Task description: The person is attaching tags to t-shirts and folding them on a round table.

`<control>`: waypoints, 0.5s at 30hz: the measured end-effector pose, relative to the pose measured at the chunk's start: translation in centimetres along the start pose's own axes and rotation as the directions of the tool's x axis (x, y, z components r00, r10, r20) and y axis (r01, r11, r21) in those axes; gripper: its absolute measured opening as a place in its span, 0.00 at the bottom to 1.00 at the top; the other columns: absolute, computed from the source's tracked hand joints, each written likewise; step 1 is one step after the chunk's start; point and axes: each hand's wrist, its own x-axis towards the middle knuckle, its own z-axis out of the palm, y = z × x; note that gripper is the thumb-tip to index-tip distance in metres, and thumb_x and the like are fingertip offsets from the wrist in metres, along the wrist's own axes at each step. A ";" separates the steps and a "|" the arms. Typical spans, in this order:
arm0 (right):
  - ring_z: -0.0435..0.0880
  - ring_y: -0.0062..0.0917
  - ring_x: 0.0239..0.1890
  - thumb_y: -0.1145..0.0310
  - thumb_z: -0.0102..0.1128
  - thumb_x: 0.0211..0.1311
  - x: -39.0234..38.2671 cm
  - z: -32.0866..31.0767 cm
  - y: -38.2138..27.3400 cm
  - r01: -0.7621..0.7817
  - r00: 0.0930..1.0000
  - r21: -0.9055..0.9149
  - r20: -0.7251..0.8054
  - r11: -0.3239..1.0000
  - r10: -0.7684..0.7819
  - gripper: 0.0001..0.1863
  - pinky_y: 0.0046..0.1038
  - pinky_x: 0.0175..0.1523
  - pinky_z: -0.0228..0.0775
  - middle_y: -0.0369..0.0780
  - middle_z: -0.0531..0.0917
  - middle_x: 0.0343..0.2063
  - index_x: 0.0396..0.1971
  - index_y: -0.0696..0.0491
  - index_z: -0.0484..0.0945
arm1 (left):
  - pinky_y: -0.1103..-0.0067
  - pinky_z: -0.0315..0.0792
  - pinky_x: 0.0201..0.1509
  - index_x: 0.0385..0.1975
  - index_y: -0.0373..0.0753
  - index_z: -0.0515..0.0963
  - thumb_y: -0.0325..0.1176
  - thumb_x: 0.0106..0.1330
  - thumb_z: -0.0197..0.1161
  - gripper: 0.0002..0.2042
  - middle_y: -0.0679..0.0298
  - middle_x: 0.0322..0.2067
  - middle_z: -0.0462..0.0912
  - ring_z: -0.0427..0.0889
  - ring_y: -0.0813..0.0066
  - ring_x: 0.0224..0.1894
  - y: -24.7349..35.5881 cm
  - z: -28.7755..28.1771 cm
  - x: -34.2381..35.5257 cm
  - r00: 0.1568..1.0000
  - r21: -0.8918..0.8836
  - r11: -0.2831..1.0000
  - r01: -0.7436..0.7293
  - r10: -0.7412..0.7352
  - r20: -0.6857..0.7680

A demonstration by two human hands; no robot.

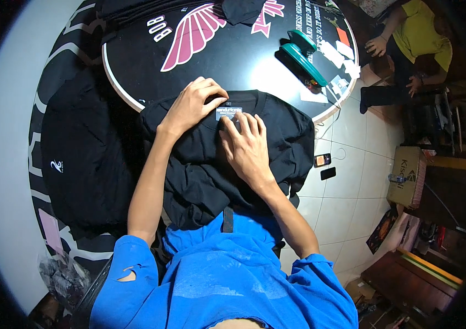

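Note:
A black shirt [293, 137] lies with its collar on the round table's near edge and its body bunched over my lap. Inside the neckline sits a small pale printed label [228, 111]. My left hand [197, 104] is closed on the collar left of the label, fingers curled and tips near the label's upper corner. At the label's lower edge, my right hand [248, 145] has bent fingers, the thumb and forefinger closed at its corner. The underside of that grip is hidden.
A green iron [301, 59] with a cord stands on the round black table [129, 63], beside paper scraps [333, 54]. More black garments [79, 148] lie at left. Two phones [323, 160] are on the tiled floor. A person in yellow [427, 33] sits at right near a cardboard box [405, 176].

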 end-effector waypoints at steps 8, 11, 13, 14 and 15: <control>0.75 0.44 0.69 0.60 0.65 0.76 0.2 0.1 -0.1 -0.035 0.999 0.018 -0.010 0.999 0.035 0.22 0.55 0.80 0.58 0.49 0.80 0.63 0.65 0.50 0.80 | 0.68 0.82 0.61 0.46 0.36 0.90 0.34 0.74 0.72 0.09 0.63 0.46 0.89 0.85 0.66 0.52 -0.7 0.1 0.2 0.999 -0.031 0.999 0.025 -0.025 0.026; 0.75 0.44 0.69 0.60 0.65 0.76 0.1 0.2 -0.1 -0.038 0.999 0.018 -0.013 0.999 0.038 0.22 0.55 0.80 0.58 0.49 0.80 0.63 0.65 0.49 0.80 | 0.70 0.83 0.58 0.46 0.37 0.91 0.34 0.73 0.72 0.09 0.63 0.46 0.88 0.86 0.69 0.51 -0.7 0.0 0.6 0.995 -0.097 0.991 0.088 -0.083 0.053; 0.74 0.44 0.69 0.60 0.66 0.76 0.2 0.1 -0.2 -0.051 0.999 0.033 0.005 0.998 0.051 0.23 0.55 0.80 0.57 0.49 0.80 0.63 0.66 0.49 0.80 | 0.71 0.83 0.56 0.46 0.37 0.91 0.34 0.73 0.73 0.09 0.63 0.46 0.89 0.87 0.70 0.50 -0.8 -0.2 0.9 0.987 -0.155 0.977 0.148 -0.137 0.082; 0.74 0.44 0.69 0.60 0.66 0.76 0.2 0.1 -0.2 -0.052 0.999 0.035 0.005 0.998 0.052 0.23 0.55 0.80 0.57 0.49 0.80 0.63 0.66 0.49 0.80 | 0.72 0.84 0.55 0.46 0.37 0.91 0.34 0.73 0.73 0.09 0.63 0.46 0.89 0.88 0.71 0.49 -1.0 -0.4 1.0 0.985 -0.181 0.971 0.158 -0.142 0.098; 0.74 0.44 0.69 0.60 0.66 0.75 0.1 0.2 -0.2 -0.052 0.999 0.032 -0.003 0.998 0.052 0.23 0.55 0.81 0.57 0.49 0.80 0.63 0.66 0.49 0.80 | 0.73 0.84 0.53 0.46 0.38 0.92 0.35 0.72 0.74 0.09 0.63 0.46 0.89 0.89 0.72 0.48 -1.0 -0.5 1.1 0.983 -0.207 0.964 0.167 -0.145 0.116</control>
